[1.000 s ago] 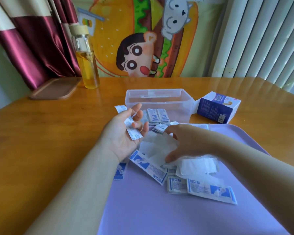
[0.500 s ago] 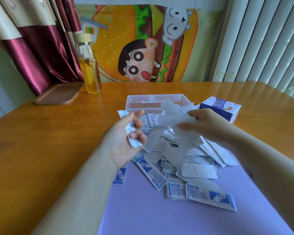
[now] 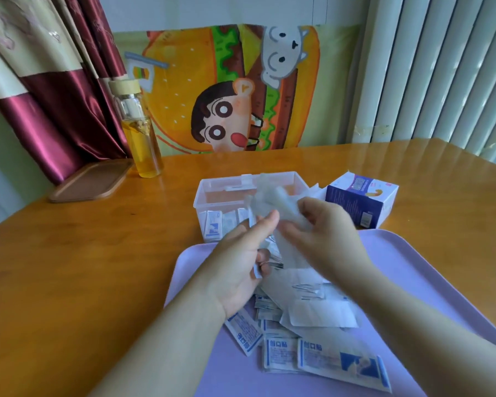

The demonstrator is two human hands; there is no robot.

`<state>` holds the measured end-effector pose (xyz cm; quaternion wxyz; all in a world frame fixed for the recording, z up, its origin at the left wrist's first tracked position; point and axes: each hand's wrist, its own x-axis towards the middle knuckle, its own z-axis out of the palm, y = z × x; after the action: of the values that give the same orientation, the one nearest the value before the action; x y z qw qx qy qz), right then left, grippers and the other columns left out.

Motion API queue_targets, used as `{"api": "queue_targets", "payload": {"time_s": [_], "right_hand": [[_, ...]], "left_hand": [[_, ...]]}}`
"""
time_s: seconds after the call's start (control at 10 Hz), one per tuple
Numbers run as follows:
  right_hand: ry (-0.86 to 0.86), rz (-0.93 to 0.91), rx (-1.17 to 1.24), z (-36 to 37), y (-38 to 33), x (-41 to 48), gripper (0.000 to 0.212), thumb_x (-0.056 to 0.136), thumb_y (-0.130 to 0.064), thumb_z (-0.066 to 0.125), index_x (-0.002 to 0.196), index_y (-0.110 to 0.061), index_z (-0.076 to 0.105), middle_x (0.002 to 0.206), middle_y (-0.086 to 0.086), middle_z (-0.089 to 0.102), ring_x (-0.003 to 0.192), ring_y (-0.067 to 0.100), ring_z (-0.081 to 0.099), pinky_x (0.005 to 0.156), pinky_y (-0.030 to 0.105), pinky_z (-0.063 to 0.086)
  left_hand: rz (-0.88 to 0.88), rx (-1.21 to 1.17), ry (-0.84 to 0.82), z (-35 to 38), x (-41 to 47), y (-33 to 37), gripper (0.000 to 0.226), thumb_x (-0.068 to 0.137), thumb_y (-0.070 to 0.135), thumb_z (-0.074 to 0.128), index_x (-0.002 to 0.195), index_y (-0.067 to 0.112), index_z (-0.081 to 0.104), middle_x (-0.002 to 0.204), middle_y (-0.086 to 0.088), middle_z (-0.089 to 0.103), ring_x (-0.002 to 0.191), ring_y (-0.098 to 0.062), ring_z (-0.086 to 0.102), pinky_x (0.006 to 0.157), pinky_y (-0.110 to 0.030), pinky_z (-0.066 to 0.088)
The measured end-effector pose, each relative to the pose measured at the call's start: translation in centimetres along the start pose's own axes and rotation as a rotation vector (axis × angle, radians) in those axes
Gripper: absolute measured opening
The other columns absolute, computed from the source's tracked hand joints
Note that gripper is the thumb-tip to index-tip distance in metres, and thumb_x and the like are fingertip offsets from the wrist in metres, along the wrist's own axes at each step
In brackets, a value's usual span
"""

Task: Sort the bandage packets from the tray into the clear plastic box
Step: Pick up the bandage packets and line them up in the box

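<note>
Just above the far edge of the tray [image 3: 413, 267], the right hand [image 3: 324, 239] pinches blurred bandage packets [image 3: 278, 202]; the left hand [image 3: 241, 270] curls round a few more. Others heap mid-tray; some stand in the clear plastic box [image 3: 212, 190].

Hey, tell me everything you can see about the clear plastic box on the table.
The clear plastic box is an open-topped, see-through rectangular tub with a thicker rim and a small clasp tab on its far edge. It sits upright on the wooden table, just beyond the far edge of the purple tray, left of a blue and white carton. Bandage packets stand along its near wall. The left hand and right hand, holding blurred packets, hide its near right part.
</note>
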<state>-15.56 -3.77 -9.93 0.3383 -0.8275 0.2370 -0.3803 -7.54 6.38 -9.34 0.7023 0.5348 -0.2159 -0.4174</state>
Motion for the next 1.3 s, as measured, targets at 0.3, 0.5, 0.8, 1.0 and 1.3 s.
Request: {"api": "queue_targets", "payload": {"time_s": [0.3,0.5,0.8,1.0,1.3], "right_hand": [[-0.335,-0.277,-0.024,0.5,-0.5,-1.4,0.014,0.078,-0.034,0.063,0.081,-0.020,0.065,0.078,-0.002,0.054,0.076,0.010,0.051,0.071,0.024,0.043],[-0.402,-0.176,0.025,-0.8,-0.4,-1.4,0.037,0.095,-0.041,0.044,0.095,-0.016,0.072,0.092,-0.007,0.057,0.096,0.006,0.046,0.083,0.018,0.035],[-0.247,0.108,0.278,-0.9,0.4,-0.8,0.027,0.079,-0.006,0.071,0.090,-0.030,0.064,0.089,-0.009,0.056,0.061,0.000,0.056,0.054,0.011,0.044],[-0.311,0.224,0.390,-1.1,0.9,-0.3,0.021,0.081,-0.001,0.068,0.091,-0.018,0.066,0.082,-0.005,0.062,0.061,0.008,0.059,0.064,0.024,0.051],[-0.158,0.256,0.464,-1.2,1.4,-0.1,0.016,0.083,-0.007,0.065,0.090,-0.021,0.066,0.068,-0.004,0.066,0.059,0.010,0.052,0.062,0.026,0.043]], "left_hand": [[-0.091,-0.099,-0.075,-1.8,0.7,-1.6,0.025,0.097,0.030,0.048,0.109,0.012,0.057,0.080,-0.005,0.056,0.058,-0.012,0.055,0.048,-0.020,0.044],[-0.152,-0.212,-0.081,-2.1,0.5,-1.0,0.026,0.094,0.026,0.046,0.113,0.009,0.051,0.084,-0.009,0.053,0.062,-0.016,0.053,0.045,-0.022,0.045],[-0.055,-0.180,-0.015,-1.6,0.0,-0.8,0.022,0.096,0.018,0.046,0.105,0.011,0.066,0.100,-0.013,0.072,0.082,-0.024,0.067,0.071,-0.032,0.047],[-0.020,-0.022,-0.009,-2.1,0.0,-0.9,0.023,0.095,0.021,0.049,0.111,0.012,0.064,0.105,-0.010,0.072,0.092,-0.026,0.069,0.076,-0.035,0.052],[-0.108,-0.094,-0.048,-2.2,0.1,-0.8,0.023,0.096,0.019,0.048,0.107,0.011,0.067,0.102,-0.010,0.073,0.089,-0.023,0.070,0.076,-0.037,0.055]]}}
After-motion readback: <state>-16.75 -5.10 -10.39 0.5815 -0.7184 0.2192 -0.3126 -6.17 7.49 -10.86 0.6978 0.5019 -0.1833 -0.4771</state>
